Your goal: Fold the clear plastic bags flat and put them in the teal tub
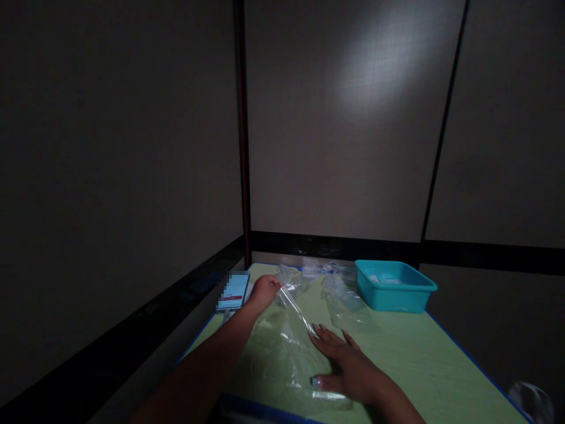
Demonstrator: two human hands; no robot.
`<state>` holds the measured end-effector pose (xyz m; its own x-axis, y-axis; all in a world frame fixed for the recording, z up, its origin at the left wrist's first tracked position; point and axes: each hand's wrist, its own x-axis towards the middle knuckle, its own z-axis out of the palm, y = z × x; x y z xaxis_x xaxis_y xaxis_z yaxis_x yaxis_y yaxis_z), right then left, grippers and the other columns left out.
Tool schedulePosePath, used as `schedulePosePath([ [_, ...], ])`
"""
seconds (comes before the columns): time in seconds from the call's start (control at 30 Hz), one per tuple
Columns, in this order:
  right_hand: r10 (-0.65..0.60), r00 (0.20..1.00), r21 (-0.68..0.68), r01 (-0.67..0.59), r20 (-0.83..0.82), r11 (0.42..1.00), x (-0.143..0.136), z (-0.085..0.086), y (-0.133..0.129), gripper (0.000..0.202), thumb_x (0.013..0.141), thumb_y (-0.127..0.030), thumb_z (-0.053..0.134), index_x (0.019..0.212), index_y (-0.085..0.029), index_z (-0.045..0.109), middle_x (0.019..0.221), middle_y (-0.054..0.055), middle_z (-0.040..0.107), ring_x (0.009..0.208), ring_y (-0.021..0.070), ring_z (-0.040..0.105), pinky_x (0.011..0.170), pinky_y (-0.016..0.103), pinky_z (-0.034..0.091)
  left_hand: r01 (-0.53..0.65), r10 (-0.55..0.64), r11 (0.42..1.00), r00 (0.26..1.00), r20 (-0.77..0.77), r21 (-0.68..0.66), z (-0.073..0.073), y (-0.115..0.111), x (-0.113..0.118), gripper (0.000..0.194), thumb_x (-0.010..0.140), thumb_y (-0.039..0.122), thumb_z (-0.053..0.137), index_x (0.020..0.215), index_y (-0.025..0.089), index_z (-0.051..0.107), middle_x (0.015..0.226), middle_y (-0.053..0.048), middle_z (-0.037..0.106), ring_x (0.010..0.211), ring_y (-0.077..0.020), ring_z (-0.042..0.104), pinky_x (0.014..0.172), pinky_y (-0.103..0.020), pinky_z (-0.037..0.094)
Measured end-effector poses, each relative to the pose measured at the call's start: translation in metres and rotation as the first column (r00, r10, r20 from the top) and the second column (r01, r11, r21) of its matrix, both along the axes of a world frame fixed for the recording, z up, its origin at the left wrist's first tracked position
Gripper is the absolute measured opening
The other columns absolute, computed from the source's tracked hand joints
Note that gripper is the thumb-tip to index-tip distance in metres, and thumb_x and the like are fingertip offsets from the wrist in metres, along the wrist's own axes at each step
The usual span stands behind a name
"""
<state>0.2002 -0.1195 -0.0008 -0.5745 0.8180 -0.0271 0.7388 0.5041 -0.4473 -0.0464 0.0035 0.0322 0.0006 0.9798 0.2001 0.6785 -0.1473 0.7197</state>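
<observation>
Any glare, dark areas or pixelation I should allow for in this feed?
Head view: dim overall, left wall very dark; a soft glare patch high on the back wall; white streaks on the clear plastic, one running between the left hand and right hand; blocky pixels over the left side of the phone.

Through the head camera I see a dim corner: a shadowed left wall (pixel 119 129) and a grey-beige back wall (pixel 335 171) meet at a dark reddish post (pixel 243 147). Black bands (pixel 335 245) cross both. A soft pale glow (pixel 379 65) lights the upper back wall. Below stands a green table (pixel 445 359) edged in blue.
</observation>
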Motion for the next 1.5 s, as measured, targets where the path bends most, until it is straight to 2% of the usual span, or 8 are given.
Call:
schedulePosePath([
  [0.17,0.006,1.0,-0.006,-0.006,0.014,1.0,0.001,-0.004,0.003,0.087,0.068,-0.068,0.053,0.139,-0.032,0.017,0.147,0.005,0.011,0.135,0.0275,0.009,0.105,0.053,-0.003,-0.02,0.032,0.993,0.994,-0.102,0.119,0.014,-0.015,0.002,0.027,0.089,0.031,0.05,0.11,0.015,0.054,0.113,-0.008,0.055,0.097,-0.0205,0.056,0.083,-0.041,0.047],
  [0.27,0.008,1.0,0.003,-0.008,0.007,1.0,0.001,-0.004,0.003,0.085,0.069,-0.068,0.052,0.139,-0.033,0.018,0.147,0.005,0.012,0.135,0.0261,0.01,0.105,0.053,-0.003,0.068,-0.029,0.976,0.982,-0.185,0.208,0.018,-0.041,0.016,0.021,0.088,0.025,0.046,0.103,0.017,0.058,0.113,-0.01,0.055,0.108,-0.0228,0.049,0.095,-0.04,0.036],
  [0.43,-0.013,1.0,0.014,0.013,0.008,1.0,0.0,-0.003,0.002,0.088,0.066,-0.069,0.054,0.138,-0.032,0.021,0.146,0.006,0.013,0.135,0.0272,0.01,0.105,0.053,-0.003,0.349,-0.282,0.924,0.899,-0.334,0.159,-0.002,-0.106,0.04,0.049,0.078,0.046,0.056,0.121,0.022,0.052,0.127,-0.009,0.051,0.119,-0.0255,0.043,0.102,-0.039,0.029],
  [0.57,-0.02,1.0,0.018,0.019,0.022,1.0,0.001,-0.003,0.002,0.089,0.065,-0.068,0.056,0.138,-0.033,0.02,0.146,0.006,0.013,0.134,0.0293,0.011,0.104,0.055,-0.006,0.462,-0.434,0.884,0.759,-0.486,-0.068,-0.022,-0.14,0.033,0.07,0.082,0.058,0.041,0.14,0.022,0.025,0.147,-0.013,0.02,0.135,-0.0294,0.015,0.106,-0.054,0.015],
  [0.77,-0.045,0.998,-0.005,0.045,0.034,0.999,0.002,0.003,0.001,0.094,0.06,-0.069,0.06,0.138,-0.032,0.022,0.146,0.007,0.012,0.134,0.0314,0.01,0.103,0.056,-0.009,0.452,-0.45,0.881,0.711,-0.541,-0.139,-0.032,-0.137,0.002,0.072,0.081,0.06,0.04,0.141,0.027,0.018,0.148,-0.011,0.016,0.135,-0.0301,0.011,0.104,-0.059,0.014],
  [1.13,-0.044,0.999,-0.011,0.045,0.03,0.999,0.003,0.0,0.002,0.096,0.06,-0.069,0.06,0.138,-0.031,0.02,0.146,0.007,0.011,0.134,0.0307,0.009,0.104,0.055,-0.006,0.274,-0.25,0.96,0.762,-0.597,-0.052,-0.042,-0.137,-0.035,0.061,0.085,0.057,0.037,0.139,0.031,0.024,0.146,-0.009,0.022,0.134,-0.0286,0.016,0.104,-0.056,0.019],
  [1.3,-0.056,0.997,-0.018,0.057,0.057,0.998,0.002,0.002,0.001,0.098,0.059,-0.07,0.059,0.139,-0.03,0.02,0.146,0.008,0.011,0.135,0.0292,0.009,0.104,0.055,-0.005,0.224,-0.192,0.975,0.799,-0.57,-0.015,-0.029,-0.148,-0.011,0.062,0.086,0.056,0.033,0.139,0.026,0.026,0.147,-0.012,0.018,0.135,-0.0269,0.011,0.106,-0.054,0.014],
  [1.5,-0.056,0.996,-0.022,0.058,0.072,0.998,0.001,0.005,-0.002,0.097,0.059,-0.067,0.061,0.139,-0.03,0.019,0.147,0.006,0.012,0.135,0.0285,0.009,0.105,0.054,-0.002,0.466,-0.455,0.881,0.795,-0.402,-0.075,-0.005,-0.165,0.052,0.061,0.087,0.051,0.034,0.141,0.027,0.019,0.149,-0.005,0.015,0.136,-0.023,0.011,0.108,-0.048,0.016],
])
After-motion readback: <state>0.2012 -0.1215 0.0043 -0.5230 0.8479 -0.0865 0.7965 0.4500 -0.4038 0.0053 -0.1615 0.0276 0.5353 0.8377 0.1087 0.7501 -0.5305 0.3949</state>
